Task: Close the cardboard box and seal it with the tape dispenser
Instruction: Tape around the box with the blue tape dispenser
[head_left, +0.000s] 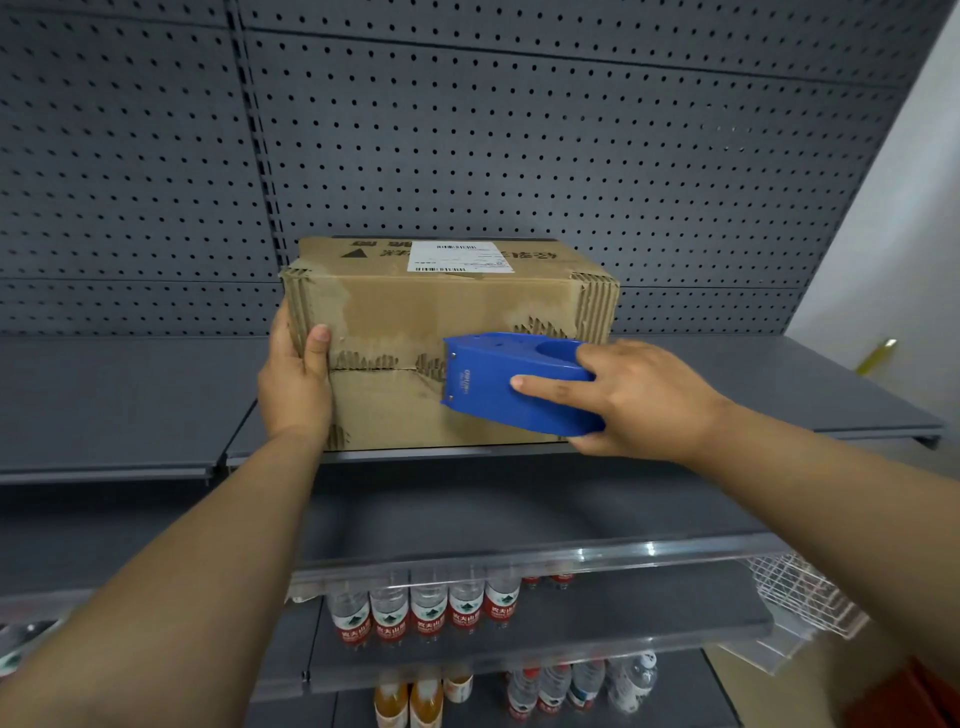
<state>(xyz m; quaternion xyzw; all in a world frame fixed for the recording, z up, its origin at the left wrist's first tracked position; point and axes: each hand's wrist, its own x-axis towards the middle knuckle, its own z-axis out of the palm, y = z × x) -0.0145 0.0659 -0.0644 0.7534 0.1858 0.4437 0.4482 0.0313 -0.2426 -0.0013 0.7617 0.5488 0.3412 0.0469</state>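
A worn brown cardboard box (415, 312) stands on a grey metal shelf (130, 395), its flaps closed, with the seam running across the face turned toward me. A white shipping label sits on its upper side. My left hand (293, 379) grips the box's left edge, thumb on the front face. My right hand (639, 397) holds a blue tape dispenser (498, 387) and presses its front end against the box's face at the seam, right of centre. The tape itself is hidden inside the dispenser.
A grey pegboard wall (467, 130) backs the shelf. Below, a shelf holds several water bottles (426, 608) with red labels behind a clear plastic rail, and lower still stand orange drink bottles (410, 701). A wire basket (800, 592) hangs at the right.
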